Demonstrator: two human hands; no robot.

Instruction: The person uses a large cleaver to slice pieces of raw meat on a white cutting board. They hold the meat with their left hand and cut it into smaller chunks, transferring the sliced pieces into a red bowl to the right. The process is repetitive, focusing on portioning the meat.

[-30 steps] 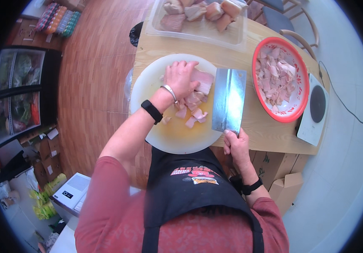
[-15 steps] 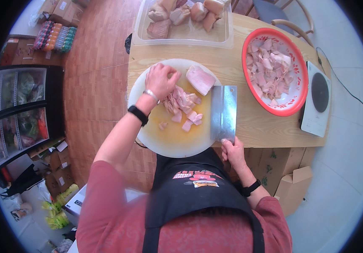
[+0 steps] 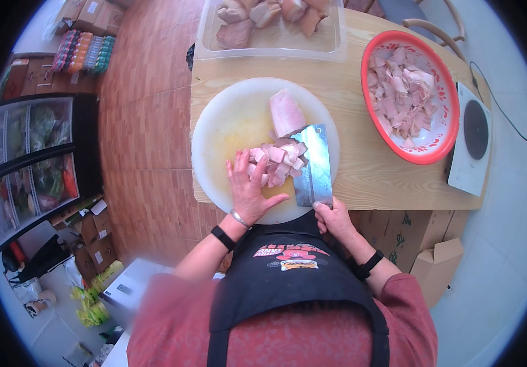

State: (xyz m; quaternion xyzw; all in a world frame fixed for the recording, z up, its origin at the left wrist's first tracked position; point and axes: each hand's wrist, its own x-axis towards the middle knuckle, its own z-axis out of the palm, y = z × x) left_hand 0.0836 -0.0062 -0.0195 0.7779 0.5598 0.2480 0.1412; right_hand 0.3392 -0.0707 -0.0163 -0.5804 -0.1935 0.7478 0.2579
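Observation:
A round white cutting board (image 3: 217,122) lies on the wooden table, with a pile of cut pale-pink meat pieces (image 3: 279,160) in its middle. My left hand (image 3: 248,191) presses the pile from the left, fingers spread and thumb stretched out. At the pile's other side is a broad cleaver (image 3: 316,174), its blade lying nearly flat and its left edge against or under the pieces; which of these I cannot tell. My right hand (image 3: 335,219) is closed round its handle, most of which is hidden. Just beyond the pile sits a larger uncut chunk of meat (image 3: 287,114).
To the right stands a red-rimmed basin (image 3: 375,119) of cut meat, beside a white hotplate (image 3: 471,165). A clear plastic tub (image 3: 269,50) with several big meat chunks is at the table's far side. Cardboard boxes (image 3: 438,263) stand below the table's right; a chair (image 3: 438,29) is behind it.
My left hand has come down toward me and opened against the meat. The cleaver has moved left to the pile, now gathered together. The meat chunk sits more upright.

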